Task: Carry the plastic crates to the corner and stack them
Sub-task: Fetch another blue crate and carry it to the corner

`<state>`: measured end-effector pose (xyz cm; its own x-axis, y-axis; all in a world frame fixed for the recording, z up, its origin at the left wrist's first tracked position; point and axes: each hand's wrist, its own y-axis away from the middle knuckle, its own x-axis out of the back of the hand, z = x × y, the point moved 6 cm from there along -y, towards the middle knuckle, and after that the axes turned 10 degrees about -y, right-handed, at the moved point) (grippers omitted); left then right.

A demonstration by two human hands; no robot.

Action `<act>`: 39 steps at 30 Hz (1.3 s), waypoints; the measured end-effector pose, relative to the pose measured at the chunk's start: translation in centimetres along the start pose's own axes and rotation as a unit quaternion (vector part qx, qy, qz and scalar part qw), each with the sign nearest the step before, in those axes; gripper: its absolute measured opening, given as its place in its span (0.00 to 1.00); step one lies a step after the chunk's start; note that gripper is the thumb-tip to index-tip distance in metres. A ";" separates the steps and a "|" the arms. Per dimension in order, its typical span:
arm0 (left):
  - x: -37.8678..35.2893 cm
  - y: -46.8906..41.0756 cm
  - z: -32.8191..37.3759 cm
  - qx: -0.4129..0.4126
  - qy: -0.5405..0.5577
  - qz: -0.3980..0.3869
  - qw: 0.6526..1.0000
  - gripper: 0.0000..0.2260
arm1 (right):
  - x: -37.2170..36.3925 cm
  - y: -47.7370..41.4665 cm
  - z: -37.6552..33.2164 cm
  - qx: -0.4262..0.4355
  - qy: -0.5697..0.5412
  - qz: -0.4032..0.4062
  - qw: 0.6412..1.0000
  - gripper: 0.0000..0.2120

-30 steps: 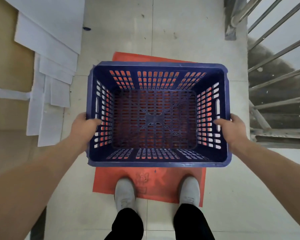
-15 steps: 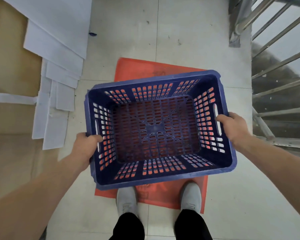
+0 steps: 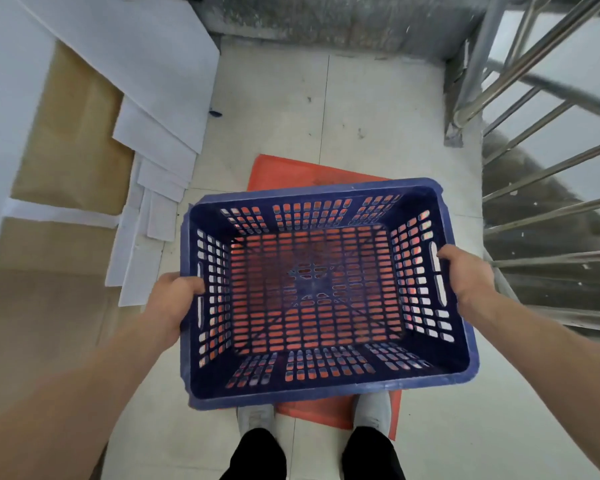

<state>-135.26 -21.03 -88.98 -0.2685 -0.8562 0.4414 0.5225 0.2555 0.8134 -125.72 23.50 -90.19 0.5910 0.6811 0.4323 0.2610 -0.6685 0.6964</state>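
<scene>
An empty blue plastic crate [image 3: 326, 386] with slotted walls and floor hangs in front of me above an orange mat [image 3: 291, 171]. My left hand [image 3: 174, 299] grips the crate's left rim at its handle slot. My right hand [image 3: 465, 275] grips the right rim at the opposite handle slot. The crate is held roughly level, its left side slightly nearer to me. No other crate is in view.
White boards [image 3: 146, 81] and brown cardboard [image 3: 70, 140] lean and lie along the left. A grey wall [image 3: 326, 19] closes the far end. A metal stair railing [image 3: 534, 174] runs down the right. My shoes [image 3: 371, 414] stand on the mat's near edge.
The crate has been lifted and now sits lower in the view, turned slightly. The view has tilted up, revealing the far wall and corner. Both hands keep their grip.
</scene>
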 end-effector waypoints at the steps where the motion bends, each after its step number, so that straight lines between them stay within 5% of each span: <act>1: 0.8 1.7 0.4 0.001 0.004 -0.002 1.000 0.09 | 0.9 1.3 -0.9 0.002 0.005 0.003 1.000 0.11; 16: 14.0 26.7 6.3 -0.036 0.049 0.046 0.997 0.16 | 12.6 20.5 -16.5 0.072 0.001 0.014 0.997 0.17; 26: 19.3 40.7 7.4 -0.088 0.114 0.163 0.976 0.12 | 18.9 31.1 -27.0 0.228 0.078 -0.030 0.970 0.18; 39: 23.1 53.9 0.3 -0.128 0.196 0.210 0.949 0.07 | 25.4 43.3 -29.1 0.349 0.090 -0.041 0.932 0.17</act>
<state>-113.60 -26.93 -34.84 0.3019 -0.8174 0.4906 0.7103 0.5361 0.4561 -121.56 20.56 -32.40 0.4265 0.7352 0.5268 0.7699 -0.6008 0.2151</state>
